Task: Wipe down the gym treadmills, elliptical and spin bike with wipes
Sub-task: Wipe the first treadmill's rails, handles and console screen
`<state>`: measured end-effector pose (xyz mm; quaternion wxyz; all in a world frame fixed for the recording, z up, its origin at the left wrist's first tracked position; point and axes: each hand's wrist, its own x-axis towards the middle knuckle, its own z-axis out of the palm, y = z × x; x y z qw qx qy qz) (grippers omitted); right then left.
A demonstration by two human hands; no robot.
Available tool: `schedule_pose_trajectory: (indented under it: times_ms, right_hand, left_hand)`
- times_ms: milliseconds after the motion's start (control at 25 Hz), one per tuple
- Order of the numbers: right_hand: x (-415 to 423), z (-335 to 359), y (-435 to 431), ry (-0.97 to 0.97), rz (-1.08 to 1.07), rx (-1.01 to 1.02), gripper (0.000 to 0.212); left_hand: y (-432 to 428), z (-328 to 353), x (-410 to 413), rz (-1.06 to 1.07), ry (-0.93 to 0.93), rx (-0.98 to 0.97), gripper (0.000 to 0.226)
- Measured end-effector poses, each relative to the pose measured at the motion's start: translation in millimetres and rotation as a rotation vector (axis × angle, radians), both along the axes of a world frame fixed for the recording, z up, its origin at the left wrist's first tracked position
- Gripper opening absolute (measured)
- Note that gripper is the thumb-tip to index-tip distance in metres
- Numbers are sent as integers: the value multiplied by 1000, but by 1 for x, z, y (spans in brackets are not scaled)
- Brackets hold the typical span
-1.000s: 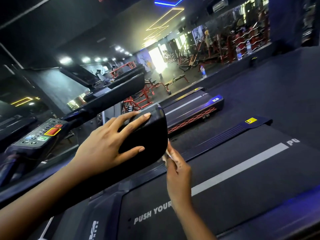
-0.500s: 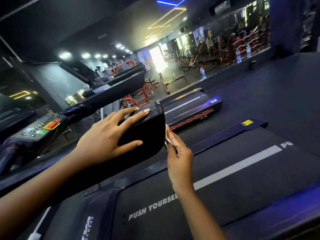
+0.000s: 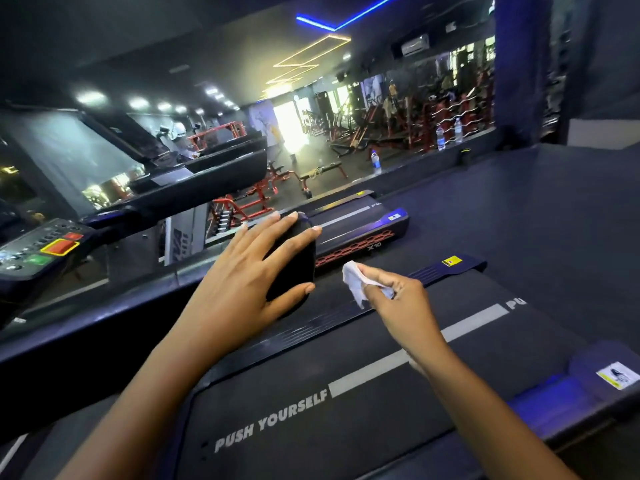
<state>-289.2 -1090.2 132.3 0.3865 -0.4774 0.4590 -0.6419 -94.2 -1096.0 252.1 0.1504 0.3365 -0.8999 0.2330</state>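
Dark rubber flooring (image 3: pixel 519 209) fills the right of the view, and a mirrored wall (image 3: pixel 415 109) at the far side reflects red weight machines and ceiling light strips. A water bottle (image 3: pixel 375 163) stands on the ledge below the mirror. From my station I look down on the treadmill (image 3: pixel 381 410), whose belt carries a white stripe and the words PUSH YOURSELF. Its console (image 3: pixel 20 258) sits at the left edge, showing a red button (image 3: pixel 61 246) framed in yellow and a green button (image 3: pixel 37 260) beside it. The black padded handrail (image 3: pixel 294 268) runs in from the left and ends over the deck's ribbed side strip. The left hand (image 3: pixel 242 282) lies on the end of this handrail, fingers extended and spread across the top, thumb laid along the near side; nothing is enclosed in it. The right hand (image 3: pixel 405 306) is curled, and its thumb and fingers pinch a crumpled white wipe (image 3: pixel 355 284). I see the wipe held just beside the handrail end with a gap between them, above the side strip. A neighbouring treadmill (image 3: pixel 360 233) with red mesh trim stands beyond the handrail.
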Motion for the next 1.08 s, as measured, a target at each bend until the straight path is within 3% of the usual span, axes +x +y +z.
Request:
schedule_pose_trajectory:
  times_ms: [120, 240, 320, 440, 560, 840, 1080]
  right_hand:
    - [-39, -7, -12, 37, 119, 29, 31]
    - [-98, -19, -29, 130, 207, 101, 30]
    - [-146, -24, -38, 275, 250, 150, 31]
    - [-211, -35, -50, 526, 293, 221, 28]
    - [-252, -52, -70, 690, 326, 258, 30]
    - [-289, -91, -121, 701, 396, 288, 29]
    - [-262, -115, -236, 814, 570, 186, 34]
  left_hand:
    - [5, -21, -38, 5, -1, -111, 57]
    - [8, -55, -91, 50, 47, -73, 55]
    - [2, -84, -133, 166, 107, 76, 56]
    - [-10, -132, -191, 387, 235, 479, 59]
    - [-24, -171, -223, 534, 209, 738, 54]
    - [-60, -224, -252, 698, 266, 891, 53]
    - [-134, -257, -228, 855, 358, 941, 52]
